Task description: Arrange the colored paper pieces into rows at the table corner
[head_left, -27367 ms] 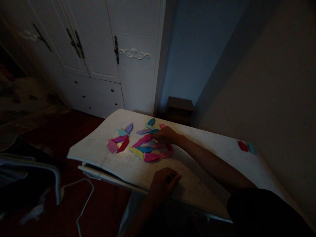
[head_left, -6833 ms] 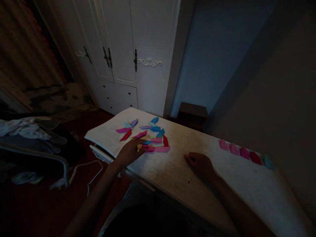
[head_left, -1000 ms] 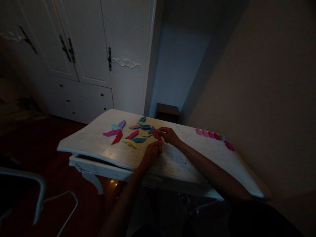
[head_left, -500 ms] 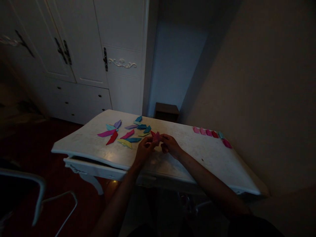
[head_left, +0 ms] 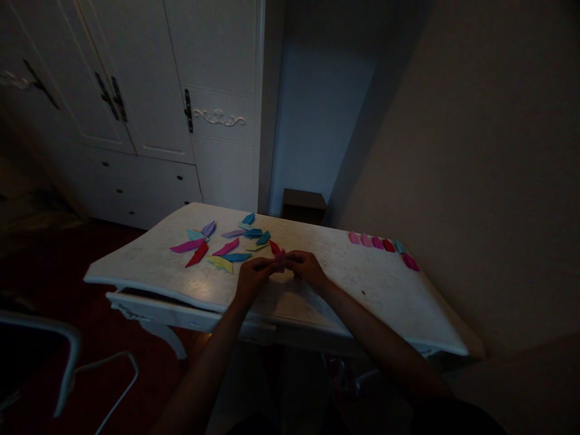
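Between my two hands, above the middle of the white table [head_left: 330, 296], is a small pink folded-paper piece [head_left: 280, 260]. My left hand [head_left: 254, 277] pinches its left side, and the fingers of my right hand [head_left: 309, 269] close on its right side. Just behind it lies a red folded paper [head_left: 274, 247]. To the left, several flat folded papers are spread out, among them a yellow one [head_left: 220, 263], a blue one [head_left: 237, 257], a magenta one [head_left: 186, 244] and a purple one [head_left: 209, 228].
Along the table's far right edge sits a row of folded pieces, with a pink one [head_left: 353, 238] and a magenta one [head_left: 410, 261]. A white wardrobe [head_left: 222, 163] stands behind, a brown box-like stand [head_left: 303, 205] beyond the table. A chair frame [head_left: 67, 344] is at lower left.
The view has shifted slightly, so the table appears a little further left. My hands still hold the pink paper, which now sits lower and is tilted differently between my fingers.
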Demonstrator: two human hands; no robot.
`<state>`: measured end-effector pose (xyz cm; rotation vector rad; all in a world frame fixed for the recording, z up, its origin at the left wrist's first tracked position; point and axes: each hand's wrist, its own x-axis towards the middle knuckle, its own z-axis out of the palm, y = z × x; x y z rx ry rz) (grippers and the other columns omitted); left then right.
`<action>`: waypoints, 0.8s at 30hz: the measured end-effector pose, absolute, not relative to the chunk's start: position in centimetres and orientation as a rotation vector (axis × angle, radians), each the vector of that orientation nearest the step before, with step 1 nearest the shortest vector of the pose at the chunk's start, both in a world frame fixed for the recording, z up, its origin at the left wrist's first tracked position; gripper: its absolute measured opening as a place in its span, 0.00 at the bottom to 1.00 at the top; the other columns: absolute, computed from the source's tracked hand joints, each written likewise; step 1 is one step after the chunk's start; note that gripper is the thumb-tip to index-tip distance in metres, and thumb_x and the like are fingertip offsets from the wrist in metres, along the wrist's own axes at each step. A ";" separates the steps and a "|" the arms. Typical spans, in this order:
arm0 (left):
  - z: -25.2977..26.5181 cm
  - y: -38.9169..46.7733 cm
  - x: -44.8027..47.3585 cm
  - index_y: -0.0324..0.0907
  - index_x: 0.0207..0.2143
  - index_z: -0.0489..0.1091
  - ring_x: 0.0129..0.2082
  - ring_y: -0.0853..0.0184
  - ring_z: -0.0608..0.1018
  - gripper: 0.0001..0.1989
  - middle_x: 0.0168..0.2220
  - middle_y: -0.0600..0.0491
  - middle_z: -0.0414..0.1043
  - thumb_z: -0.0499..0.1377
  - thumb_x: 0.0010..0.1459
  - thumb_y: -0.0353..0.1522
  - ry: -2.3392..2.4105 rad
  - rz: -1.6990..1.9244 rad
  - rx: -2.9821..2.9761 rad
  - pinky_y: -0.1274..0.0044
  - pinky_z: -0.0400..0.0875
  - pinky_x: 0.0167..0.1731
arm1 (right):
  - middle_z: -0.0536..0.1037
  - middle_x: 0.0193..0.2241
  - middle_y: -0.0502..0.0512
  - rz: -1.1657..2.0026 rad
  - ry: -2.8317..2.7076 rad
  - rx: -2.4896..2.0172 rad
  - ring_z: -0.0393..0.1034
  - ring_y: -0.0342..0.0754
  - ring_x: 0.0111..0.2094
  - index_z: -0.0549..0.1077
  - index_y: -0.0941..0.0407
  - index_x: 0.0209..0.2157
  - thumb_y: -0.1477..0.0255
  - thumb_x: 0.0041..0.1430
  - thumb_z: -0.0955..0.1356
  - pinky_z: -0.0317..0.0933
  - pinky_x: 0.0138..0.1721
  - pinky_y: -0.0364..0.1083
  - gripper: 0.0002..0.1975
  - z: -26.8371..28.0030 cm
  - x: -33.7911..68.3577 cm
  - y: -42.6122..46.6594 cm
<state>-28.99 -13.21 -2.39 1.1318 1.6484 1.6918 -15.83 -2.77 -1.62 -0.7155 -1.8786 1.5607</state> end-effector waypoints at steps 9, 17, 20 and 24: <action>-2.6 -12.9 -28.9 0.39 0.26 0.79 0.27 0.65 0.77 0.11 0.26 0.51 0.79 0.67 0.42 0.38 1.698 1.607 1.185 0.77 0.69 0.29 | 0.78 0.22 0.49 1.488 -1.913 -0.757 0.57 0.38 0.13 0.82 0.57 0.32 0.59 0.44 0.73 0.50 0.14 0.39 0.17 -2.2 -14.7 -2.1; -2.3 -13.3 -28.7 0.38 0.36 0.78 0.19 0.72 0.70 0.22 0.29 0.49 0.79 0.67 0.43 0.44 1.622 1.609 1.123 0.81 0.63 0.18 | 0.78 0.23 0.50 1.441 -1.816 -0.819 0.57 0.37 0.14 0.81 0.58 0.33 0.59 0.43 0.74 0.51 0.14 0.39 0.19 -1.8 -12.0 0.0; -2.3 -13.4 -28.7 0.38 0.36 0.78 0.18 0.73 0.69 0.24 0.30 0.49 0.78 0.65 0.45 0.48 1.665 1.592 1.115 0.81 0.63 0.17 | 0.78 0.23 0.50 1.442 -1.794 -0.848 0.55 0.35 0.14 0.80 0.58 0.35 0.58 0.40 0.75 0.49 0.13 0.38 0.22 -1.9 -9.4 2.0; -2.3 -13.5 -28.7 0.39 0.34 0.77 0.20 0.71 0.71 0.23 0.28 0.51 0.77 0.64 0.46 0.49 1.733 1.522 1.215 0.80 0.65 0.19 | 0.78 0.26 0.50 1.417 -1.793 -0.883 0.55 0.35 0.15 0.79 0.59 0.37 0.58 0.38 0.76 0.50 0.14 0.38 0.25 -2.3 -4.7 4.6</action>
